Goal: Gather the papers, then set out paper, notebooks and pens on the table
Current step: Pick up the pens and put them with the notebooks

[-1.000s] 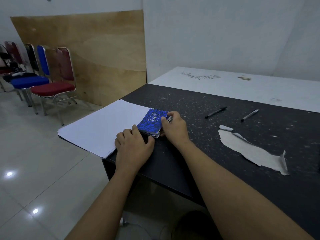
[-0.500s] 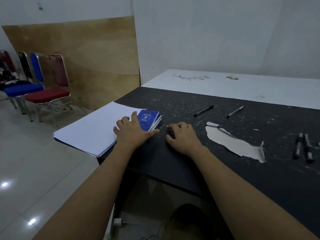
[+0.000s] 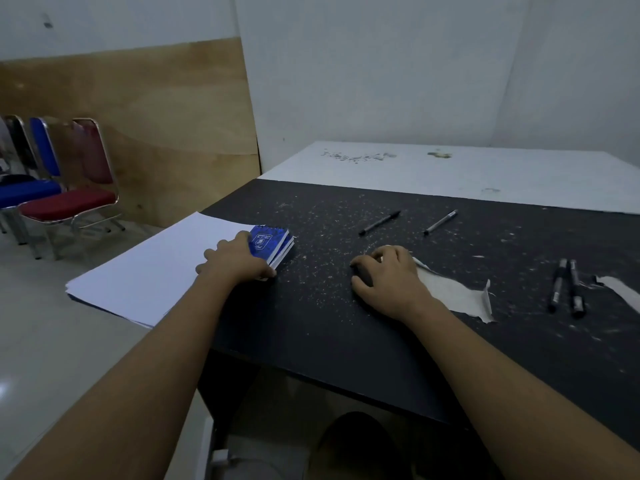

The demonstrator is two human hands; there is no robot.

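Head view: left hand (image 3: pixel 239 259) flat on notebooks (image 3: pixel 272 242), right hand (image 3: pixel 388 275) loosely curled, empty; a nudge could tip overhanging paper (image 3: pixel 156 268) off table (image 3: pixel 311 323).

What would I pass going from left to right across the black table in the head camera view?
stack of paper → blue notebooks → black pen → second pen → pair of pens
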